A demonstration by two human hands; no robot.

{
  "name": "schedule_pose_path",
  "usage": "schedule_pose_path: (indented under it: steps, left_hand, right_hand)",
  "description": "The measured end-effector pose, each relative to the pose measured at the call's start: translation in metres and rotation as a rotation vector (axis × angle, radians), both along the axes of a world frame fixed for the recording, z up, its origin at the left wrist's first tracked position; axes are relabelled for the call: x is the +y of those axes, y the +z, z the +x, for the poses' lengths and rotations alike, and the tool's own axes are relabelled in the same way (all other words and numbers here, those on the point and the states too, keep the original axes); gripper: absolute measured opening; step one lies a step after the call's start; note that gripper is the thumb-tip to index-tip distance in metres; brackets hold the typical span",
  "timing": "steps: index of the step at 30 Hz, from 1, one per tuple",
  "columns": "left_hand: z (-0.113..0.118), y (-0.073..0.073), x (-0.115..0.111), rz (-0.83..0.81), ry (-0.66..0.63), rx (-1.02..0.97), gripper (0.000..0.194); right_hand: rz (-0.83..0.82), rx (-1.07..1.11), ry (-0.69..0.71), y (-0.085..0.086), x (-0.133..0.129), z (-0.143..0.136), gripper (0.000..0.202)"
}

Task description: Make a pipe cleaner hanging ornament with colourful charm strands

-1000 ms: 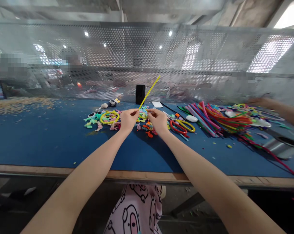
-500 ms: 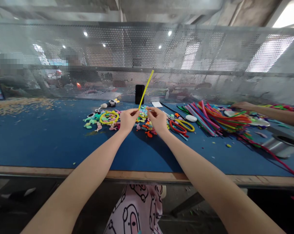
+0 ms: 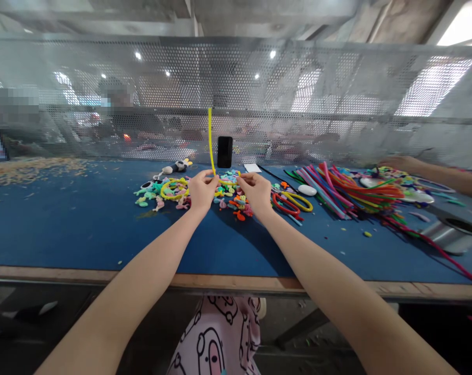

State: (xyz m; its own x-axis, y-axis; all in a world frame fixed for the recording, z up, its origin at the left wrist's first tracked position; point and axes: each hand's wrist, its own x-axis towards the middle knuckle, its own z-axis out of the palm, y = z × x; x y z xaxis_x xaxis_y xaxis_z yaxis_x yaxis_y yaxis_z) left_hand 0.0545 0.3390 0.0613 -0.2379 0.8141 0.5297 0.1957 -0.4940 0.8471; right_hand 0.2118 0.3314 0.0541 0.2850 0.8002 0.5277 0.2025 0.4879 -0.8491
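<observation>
A thin yellow tube stands up from my left hand, whose thumb and fingers pinch it near its lower part. A yellow stretch also runs between my two hands. My right hand is closed in a pinch around the right end of this stretch. Beneath and between the hands lies a pile of small colourful pieces. Left of my left hand rests a yellow ring. Beside my right hand are a red loop and a yellow loop.
A black phone stands against the perforated screen. Bundled coloured tubes, a white oval piece and a metal spool are on the right. Another person's hand reaches in at far right. Shavings lie far left.
My hands have moved slightly apart. The yellow tube's upper end has swung left, from a rightward lean to nearly upright. The other person's hand has shifted slightly right.
</observation>
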Motion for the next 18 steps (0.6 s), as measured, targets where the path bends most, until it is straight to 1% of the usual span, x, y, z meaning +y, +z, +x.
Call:
schedule_pose_path:
  steps: [3,8,11,13,14,16,18]
  left_hand:
    - [-0.001,-0.005,0.006,0.002,0.010,0.060,0.024]
    - [-0.002,-0.017,0.020,-0.016,-0.018,0.107,0.024]
    - [-0.002,-0.018,0.021,-0.012,-0.018,0.143,0.023]
    - [-0.002,-0.016,0.018,0.003,-0.010,0.171,0.022]
    - [-0.002,-0.015,0.016,0.011,-0.012,0.183,0.021]
    - [-0.002,-0.012,0.013,0.025,-0.032,0.199,0.021]
    - [-0.001,-0.011,0.011,0.039,-0.068,0.214,0.021]
  right_hand:
    - [0.005,-0.084,-0.029,0.000,-0.001,0.001,0.022]
    - [0.020,-0.163,-0.035,0.001,-0.002,0.002,0.020]
    - [0.015,-0.195,-0.050,-0.001,0.000,0.003,0.020]
    - [0.012,-0.184,-0.063,-0.001,0.003,0.005,0.026]
    - [0.020,-0.155,-0.068,0.001,0.005,0.006,0.033]
    - [0.054,-0.056,-0.066,0.005,0.008,0.010,0.049]
    - [0.083,0.070,-0.045,0.011,0.010,0.013,0.059]
